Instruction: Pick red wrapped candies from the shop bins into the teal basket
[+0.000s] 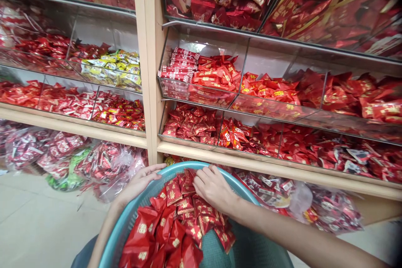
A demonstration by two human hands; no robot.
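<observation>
A teal plastic basket (121, 222) with mesh sides stands in front of me, partly filled with red candy packets. My left hand (140, 182) lies over its upper left rim, fingers hooked across the edge. Inside, my right hand (213, 188) has its fingers curled down on small red packets with gold print (185, 205), near the far rim. Its fingertips are partly hidden among them. Larger, shiny red packets (143, 230) fill the left front part of the basket. Part of the teal mesh bottom shows at the right.
A wooden shelf unit (150, 71) rises beyond the basket. Its clear bins hold red packets (194, 123), yellow ones (116, 67) and patterned sticks (180, 69). Plastic bags of wrapped candy (103, 163) lie on the tiled floor (34, 213) below the bottom shelf.
</observation>
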